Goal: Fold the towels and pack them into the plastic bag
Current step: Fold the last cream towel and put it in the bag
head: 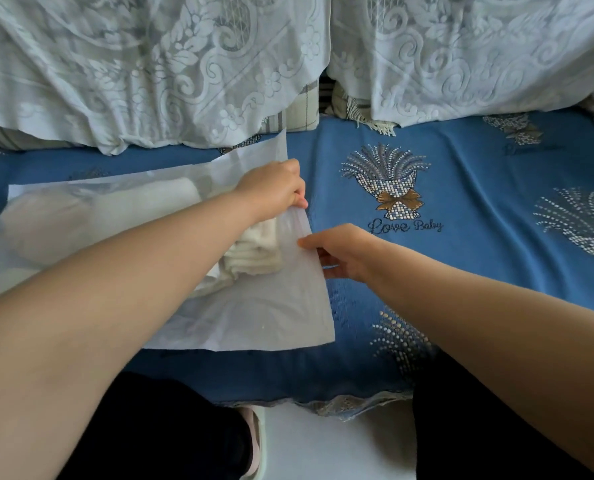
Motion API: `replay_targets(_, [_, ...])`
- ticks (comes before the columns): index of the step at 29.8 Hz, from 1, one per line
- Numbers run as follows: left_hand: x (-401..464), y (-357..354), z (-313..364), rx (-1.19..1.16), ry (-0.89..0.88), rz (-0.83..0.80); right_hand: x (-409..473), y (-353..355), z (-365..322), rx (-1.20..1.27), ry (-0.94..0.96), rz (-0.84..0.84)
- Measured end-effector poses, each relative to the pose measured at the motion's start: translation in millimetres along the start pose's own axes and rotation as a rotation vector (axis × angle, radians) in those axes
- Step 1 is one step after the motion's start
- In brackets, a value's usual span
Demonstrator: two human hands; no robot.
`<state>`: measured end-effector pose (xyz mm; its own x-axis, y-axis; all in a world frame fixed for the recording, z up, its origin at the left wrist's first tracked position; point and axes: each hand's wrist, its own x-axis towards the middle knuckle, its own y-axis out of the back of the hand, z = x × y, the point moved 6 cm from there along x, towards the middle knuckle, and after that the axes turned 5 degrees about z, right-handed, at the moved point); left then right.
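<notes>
Left hand (275, 187) and right hand (340, 252) pinch the plastic bag (254, 313) mouth; folded towels (254, 251) lie inside, just below the left hand

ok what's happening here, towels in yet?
A person is working at the open end of a frosted plastic bag lying on a blue sofa cover. The left hand pinches the bag's upper edge, while the right hand holds the lower flap at the mouth. A folded white towel sits just inside the opening, and another pale bundle shows through the plastic deeper in. The bag is not closed.
</notes>
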<state>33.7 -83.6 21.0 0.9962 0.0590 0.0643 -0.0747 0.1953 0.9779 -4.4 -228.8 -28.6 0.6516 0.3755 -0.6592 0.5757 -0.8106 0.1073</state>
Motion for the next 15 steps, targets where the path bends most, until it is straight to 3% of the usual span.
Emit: replay_targets(15, [16.8,-11.5,-15.9,0.025,0.267,0.042,-19.2,14.2,37.9,-0.074,-0.056,-0.027])
